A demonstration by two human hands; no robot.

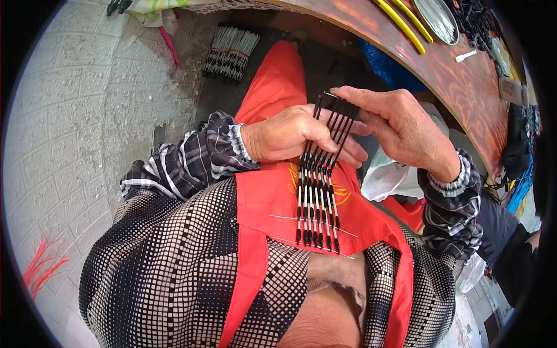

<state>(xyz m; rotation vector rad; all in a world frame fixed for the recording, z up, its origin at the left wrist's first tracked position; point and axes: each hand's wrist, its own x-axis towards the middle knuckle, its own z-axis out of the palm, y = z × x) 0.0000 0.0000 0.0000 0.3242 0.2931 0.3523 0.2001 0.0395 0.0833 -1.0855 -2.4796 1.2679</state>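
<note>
A row of several slim black-and-white rods [316,200] lies side by side over my red apron [261,197]. Thin metal wires [284,217] cross the rods near their lower ends. My left hand [290,134] is closed on the row, its thumb across the dark upper stems and its fingers behind them. At the top of the row, my right hand [400,124] has its fingertips on a short thin wire [332,94] that runs across the stem ends. Part of that wire is hidden by the fingers.
A wooden table [429,72] curves along the upper right, bearing yellow-handled pliers [403,26], a metal dish [436,20] and a heap of black pieces [473,23]. Bundled similar rods [230,52] lie beyond my knee. White plastic bags [389,177] sit to my right.
</note>
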